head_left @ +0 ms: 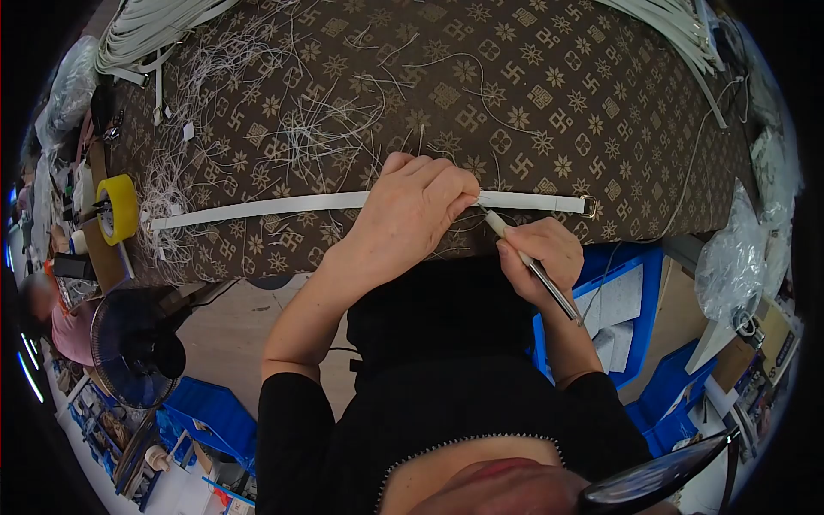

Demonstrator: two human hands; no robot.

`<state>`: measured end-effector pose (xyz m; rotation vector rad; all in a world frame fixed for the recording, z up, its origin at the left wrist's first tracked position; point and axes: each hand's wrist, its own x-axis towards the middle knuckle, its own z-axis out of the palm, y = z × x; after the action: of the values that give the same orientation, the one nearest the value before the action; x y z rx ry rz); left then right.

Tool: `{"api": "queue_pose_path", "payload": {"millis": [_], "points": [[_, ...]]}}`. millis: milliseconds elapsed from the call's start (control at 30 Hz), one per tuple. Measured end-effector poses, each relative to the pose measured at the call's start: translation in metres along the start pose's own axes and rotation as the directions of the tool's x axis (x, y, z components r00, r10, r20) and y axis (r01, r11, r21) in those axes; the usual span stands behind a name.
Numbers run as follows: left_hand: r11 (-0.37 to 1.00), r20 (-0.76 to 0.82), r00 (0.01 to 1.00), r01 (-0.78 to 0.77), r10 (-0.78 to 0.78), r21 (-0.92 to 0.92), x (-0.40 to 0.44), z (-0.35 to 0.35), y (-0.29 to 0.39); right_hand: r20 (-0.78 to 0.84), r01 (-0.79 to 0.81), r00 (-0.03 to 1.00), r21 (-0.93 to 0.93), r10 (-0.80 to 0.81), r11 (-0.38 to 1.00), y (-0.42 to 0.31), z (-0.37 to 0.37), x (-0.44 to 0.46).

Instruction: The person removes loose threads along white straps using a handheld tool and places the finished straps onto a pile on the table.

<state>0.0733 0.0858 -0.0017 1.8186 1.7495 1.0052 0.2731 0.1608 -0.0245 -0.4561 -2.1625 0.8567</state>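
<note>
A narrow white belt (300,204) lies lengthwise across the patterned brown cloth, with a metal buckle (589,206) at its right end. My left hand (412,210) is closed over the middle of the belt, thumb and fingers pinching it near the right side of the hand. My right hand (549,253) grips a slim pen-like tool (541,279) with a pale front part and a shiny metal shaft. The tool's front end points up and left, close to the belt just beside my left fingertips. Whether its tip touches the belt, I cannot tell.
Loose white threads (318,133) litter the cloth (532,103). Bundles of white belts (163,34) lie at the far left and far right corners. A yellow tape roll (118,209) stands on the left edge, above a black fan (137,348). A blue bin (639,343) is below right.
</note>
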Motion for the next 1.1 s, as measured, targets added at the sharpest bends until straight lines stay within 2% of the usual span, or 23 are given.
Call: {"api": "queue_pose_path", "payload": {"millis": [667, 733, 767, 833, 867, 900, 967, 1000, 1067, 1100], "points": [[1.000, -0.010, 1.000, -0.005, 0.005, -0.014, -0.001, 0.000, -0.002, 0.023, 0.008, 1.000, 0.008, -0.008, 1.000, -0.001, -0.003, 0.001], [0.990, -0.005, 0.999, 0.038, -0.039, -0.133, -0.004, -0.003, -0.003, 0.021, 0.010, 1.000, 0.018, -0.011, 1.000, -0.001, -0.004, 0.000], [0.991, -0.005, 0.999, 0.037, -0.038, -0.132, -0.005, -0.005, -0.004, -0.001, -0.022, 1.000, 0.057, 0.022, 0.998, -0.002, -0.005, -0.001], [0.861, -0.147, 0.949, 0.179, -0.279, -0.477, -0.009, -0.012, -0.004, -0.024, -0.053, 0.998, 0.093, 0.055, 0.994, -0.002, -0.007, -0.003], [0.932, -0.214, 0.949, 0.151, -0.230, -0.329, -0.010, -0.021, -0.004, -0.038, -0.089, 0.995, 0.129, 0.094, 0.988, -0.002, -0.008, -0.004], [0.932, -0.211, 0.951, 0.150, -0.228, -0.329, -0.008, -0.026, -0.001, -0.050, -0.125, 0.990, 0.166, 0.135, 0.978, -0.002, -0.008, -0.006], [0.990, -0.247, 0.967, 0.094, -0.064, 0.110, -0.005, -0.034, 0.003, -0.070, -0.150, 0.983, 0.232, 0.170, 0.961, 0.000, -0.009, -0.010], [0.989, -0.250, 0.966, 0.097, -0.066, 0.113, -0.005, -0.036, 0.003, -0.085, -0.170, 0.975, 0.297, 0.204, 0.940, 0.000, -0.008, -0.011], [0.977, 0.033, 0.996, 0.079, -0.087, 0.200, -0.005, -0.038, 0.003, -0.087, -0.181, 0.971, 0.352, 0.224, 0.918, 0.000, -0.008, -0.011], [0.976, 0.030, 0.996, 0.080, -0.088, 0.203, -0.004, -0.038, 0.001, -0.089, -0.193, 0.965, 0.402, 0.248, 0.895, 0.000, -0.008, -0.011]]}}
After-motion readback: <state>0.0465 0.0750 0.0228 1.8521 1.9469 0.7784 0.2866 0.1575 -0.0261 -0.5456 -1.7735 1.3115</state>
